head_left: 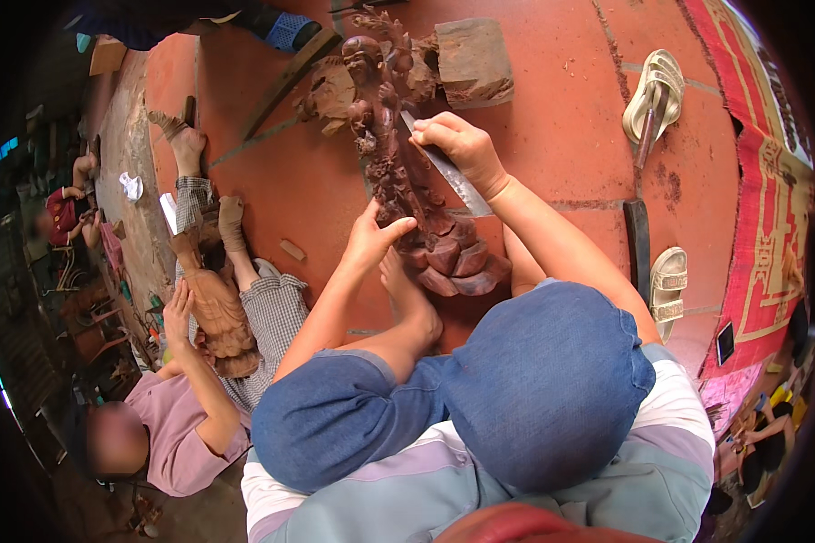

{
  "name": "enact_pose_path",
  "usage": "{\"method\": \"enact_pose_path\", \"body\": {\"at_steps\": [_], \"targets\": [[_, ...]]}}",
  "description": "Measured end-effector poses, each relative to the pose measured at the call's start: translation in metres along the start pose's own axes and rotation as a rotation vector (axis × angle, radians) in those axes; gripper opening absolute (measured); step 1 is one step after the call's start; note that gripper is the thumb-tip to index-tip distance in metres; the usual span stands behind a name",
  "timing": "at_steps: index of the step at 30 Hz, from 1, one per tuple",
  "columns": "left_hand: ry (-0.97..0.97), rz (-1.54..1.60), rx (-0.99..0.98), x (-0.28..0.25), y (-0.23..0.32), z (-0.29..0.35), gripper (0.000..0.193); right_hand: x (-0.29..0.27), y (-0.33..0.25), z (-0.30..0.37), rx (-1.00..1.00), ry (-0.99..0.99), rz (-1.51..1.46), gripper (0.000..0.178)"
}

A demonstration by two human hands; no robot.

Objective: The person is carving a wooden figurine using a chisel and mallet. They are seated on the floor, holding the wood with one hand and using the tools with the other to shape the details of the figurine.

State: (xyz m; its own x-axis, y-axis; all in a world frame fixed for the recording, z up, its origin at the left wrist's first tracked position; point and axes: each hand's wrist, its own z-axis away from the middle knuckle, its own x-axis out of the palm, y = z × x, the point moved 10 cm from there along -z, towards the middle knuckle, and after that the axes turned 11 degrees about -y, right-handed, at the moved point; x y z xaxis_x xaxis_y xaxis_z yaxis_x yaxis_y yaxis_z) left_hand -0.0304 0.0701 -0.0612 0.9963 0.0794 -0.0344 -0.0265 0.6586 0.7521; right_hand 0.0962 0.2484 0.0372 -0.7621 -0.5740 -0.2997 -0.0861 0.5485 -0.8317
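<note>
A: ok, what's furthest left of the grip?

B: a co-worker point(186, 443) in a pink top, one hand point(178, 312) laid on a lighter brown carving point(222, 317). coming in closer, there's a small wood chip point(292, 249) on the red floor tiles point(326, 195).

A: and the left hand point(371, 240)?

B: it's got hold of the dark reddish carving point(397, 185), low down just above the base, thumb across the near side. most of the fingers are tucked out of sight, tbh.

A: so where's the carving exactly?

B: right between the two hands, base closest to the wearer, the figure's head up past both grips.

A: right hand point(462, 149)?

B: clenched round a pale flat strip point(460, 185), which runs alongside the carving. can't tell if it's paper or metal. just beyond that grip sits a rough wood block point(474, 77).

A: anything further right?

B: yep, well apart from the grip: a cream sandal point(654, 95) with a slim tool point(646, 143) lying over it, then a red patterned mat point(761, 271) past that.
</note>
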Motion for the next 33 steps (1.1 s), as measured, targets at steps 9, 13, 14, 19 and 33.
{"method": "enact_pose_path", "body": {"at_steps": [9,13,14,19,33], "targets": [[-0.004,0.013,0.003,0.006,0.009,0.002,0.068,-0.003,-0.007,-0.001,0.042,-0.015,0.111,0.016],[0.011,-0.107,0.051,-0.003,0.004,-0.001,0.067,0.01,-0.019,0.002,-0.003,-0.124,0.102,0.014],[0.015,-0.111,0.065,-0.001,0.007,0.002,0.067,0.009,-0.017,0.0,0.022,-0.132,0.07,0.013],[-0.005,0.014,0.035,0.005,0.009,0.002,0.064,0.007,-0.02,0.002,0.019,-0.137,0.176,0.008],[0.013,-0.015,0.032,0.001,0.003,0.001,0.065,-0.006,-0.018,-0.004,0.001,-0.084,0.111,0.013]]}}
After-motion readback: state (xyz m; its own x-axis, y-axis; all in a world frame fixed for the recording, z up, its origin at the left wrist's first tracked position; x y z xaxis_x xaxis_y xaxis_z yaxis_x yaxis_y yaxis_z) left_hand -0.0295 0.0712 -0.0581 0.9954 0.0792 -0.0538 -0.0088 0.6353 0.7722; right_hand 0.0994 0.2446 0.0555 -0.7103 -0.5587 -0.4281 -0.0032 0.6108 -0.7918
